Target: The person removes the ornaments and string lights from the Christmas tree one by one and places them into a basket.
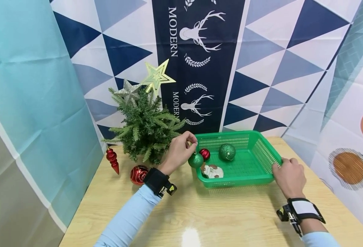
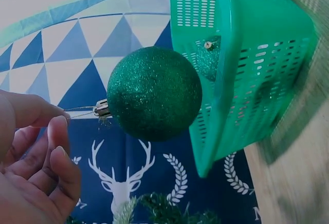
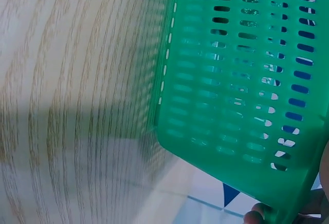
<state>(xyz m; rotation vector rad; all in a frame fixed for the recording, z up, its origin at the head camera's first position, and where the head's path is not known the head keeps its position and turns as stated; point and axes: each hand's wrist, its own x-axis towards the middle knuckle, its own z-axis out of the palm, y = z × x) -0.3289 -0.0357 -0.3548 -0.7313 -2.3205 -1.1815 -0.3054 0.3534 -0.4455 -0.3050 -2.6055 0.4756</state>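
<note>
Between thumb and index finger, my left hand [image 1: 180, 151] pinches the thin string of a green glitter ball ornament [image 2: 154, 93]. The ball hangs at the left rim of the green plastic basket [image 1: 240, 181], its silver cap showing in the left wrist view. At the opposite end, my right hand [image 1: 290, 176] grips the basket's right rim, its fingers partly hidden behind the wall. Inside the basket lie another green ball [image 1: 227, 152], a small red ball [image 1: 204, 154] and a white and brown ornament [image 1: 213, 172].
Left of the basket stands a small artificial Christmas tree [image 1: 147, 127] topped by a gold star [image 1: 157, 77] and a silver star [image 1: 128, 90]. A red patterned ball [image 1: 139, 174] and a red spindle-shaped ornament [image 1: 112, 160] are near it. Patterned cloth [image 1: 200, 68] hangs behind the table.
</note>
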